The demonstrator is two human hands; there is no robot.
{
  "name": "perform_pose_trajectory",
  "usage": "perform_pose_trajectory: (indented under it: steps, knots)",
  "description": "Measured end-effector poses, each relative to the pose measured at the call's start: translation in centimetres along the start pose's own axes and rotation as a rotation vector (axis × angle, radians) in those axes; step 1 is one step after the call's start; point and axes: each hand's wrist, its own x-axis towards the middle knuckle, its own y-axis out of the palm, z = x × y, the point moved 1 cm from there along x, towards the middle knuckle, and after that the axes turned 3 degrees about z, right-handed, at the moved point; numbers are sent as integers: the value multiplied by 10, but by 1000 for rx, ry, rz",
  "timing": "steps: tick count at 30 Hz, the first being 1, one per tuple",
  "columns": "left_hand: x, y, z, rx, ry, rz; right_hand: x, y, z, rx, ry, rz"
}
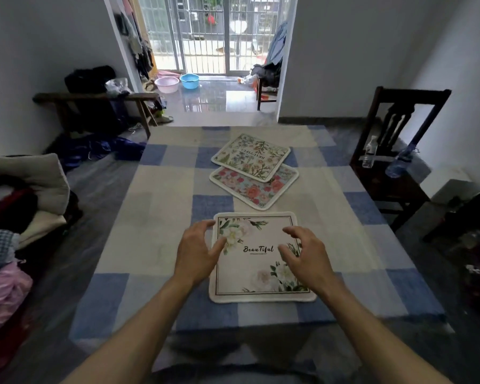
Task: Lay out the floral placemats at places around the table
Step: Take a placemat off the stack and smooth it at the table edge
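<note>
Three mats lie on the bench (150,245): the near mat (257,270) at my edge, the leafy mat (251,156) overlapping the pink mat (257,191) at centre. Left hand (198,250) and right hand (302,257) sit over the near mat, each grip apart, empty. I'd smooth it square to the checked cloth. A chair (385,187) stands right.

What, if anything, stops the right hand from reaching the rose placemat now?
Probably yes: the right hand, empty over the near placemat, has nothing standing between it and the rose placemat; the botanical placemat overlaps only its far edge.
</note>
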Motion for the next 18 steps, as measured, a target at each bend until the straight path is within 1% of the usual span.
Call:
perform_pose_trajectory:
  steps: [5, 8, 13, 18]
  knots:
    - [10, -47, 22, -236, -20, 2, -10, 26, 50, 129, 69, -136]
    - [7, -77, 44, -344, -16, 28, -23, 49, 83, 228, 106, -187]
    - [2, -121, 67, -419, -36, 51, -43, 80, 135, 312, 102, -204]
    - [-1, -146, 68, -457, -34, 52, -51, 88, 160, 346, 111, -198]
